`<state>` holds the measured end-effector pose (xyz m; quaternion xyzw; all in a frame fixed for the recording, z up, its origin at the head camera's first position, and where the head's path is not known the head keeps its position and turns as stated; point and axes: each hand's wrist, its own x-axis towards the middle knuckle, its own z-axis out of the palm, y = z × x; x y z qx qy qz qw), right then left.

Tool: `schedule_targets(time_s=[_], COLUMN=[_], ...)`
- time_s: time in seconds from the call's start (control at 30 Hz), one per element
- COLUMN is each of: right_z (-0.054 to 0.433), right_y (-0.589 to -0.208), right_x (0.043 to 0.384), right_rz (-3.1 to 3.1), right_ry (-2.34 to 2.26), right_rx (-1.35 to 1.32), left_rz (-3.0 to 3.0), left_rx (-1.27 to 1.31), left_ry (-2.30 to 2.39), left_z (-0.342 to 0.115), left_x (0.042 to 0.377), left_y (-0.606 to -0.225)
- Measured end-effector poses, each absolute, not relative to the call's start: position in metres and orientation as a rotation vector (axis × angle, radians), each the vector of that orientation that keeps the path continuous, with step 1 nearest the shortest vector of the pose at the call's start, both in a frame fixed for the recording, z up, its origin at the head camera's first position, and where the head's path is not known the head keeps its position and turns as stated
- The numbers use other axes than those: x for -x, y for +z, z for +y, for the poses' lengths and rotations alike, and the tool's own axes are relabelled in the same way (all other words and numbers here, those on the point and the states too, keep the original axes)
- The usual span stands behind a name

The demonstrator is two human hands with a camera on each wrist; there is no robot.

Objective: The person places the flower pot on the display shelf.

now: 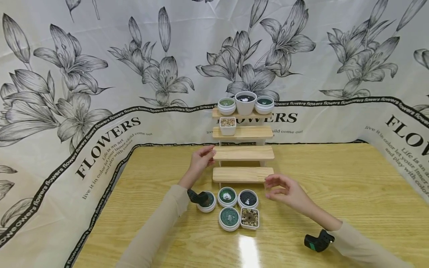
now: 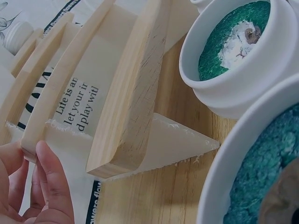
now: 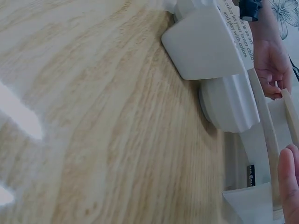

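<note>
A tiered wooden display stand (image 1: 243, 175) stands at the middle of the table with white side supports. My left hand (image 1: 200, 160) pinches the left end of its second-lowest board (image 2: 35, 133) between thumb and fingers. At the right end of the lowest board is my right hand (image 1: 285, 190), thumb and fingers apart; whether the fingertips touch the wood I cannot tell. In front of the stand sit small white pots with green or dark filling, among them a green one (image 1: 229, 217), and a square pot of pebbles (image 1: 249, 217). My left wrist camera partly hides one pot (image 1: 210, 203).
On the top board stand two small round pots and a taller white pot (image 1: 245, 104). A square pot of pebbles (image 1: 228, 126) sits at the left of the board below. Flower-printed cloth (image 1: 167, 74) hangs behind the wooden table (image 1: 335, 178).
</note>
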<state>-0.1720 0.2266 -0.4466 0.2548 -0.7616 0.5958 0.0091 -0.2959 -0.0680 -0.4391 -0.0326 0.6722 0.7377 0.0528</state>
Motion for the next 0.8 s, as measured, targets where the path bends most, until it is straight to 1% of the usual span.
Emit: schedule_targets(time_s=[0.3, 0.8], right_z=[0.227, 0.217], right_y=[-0.459, -0.48], right_x=[0.165, 0.172], right_rz=[-2.45, -2.545], right_ry=[1.86, 1.921], right_rx=[-0.87, -0.914], left_rz=[2.038, 2.031], left_rx=[0.107, 0.079], left_ry=[2.247, 2.252], left_z=[-0.069, -0.07], left_x=[0.296, 0.298], left_y=[-0.439, -0.442])
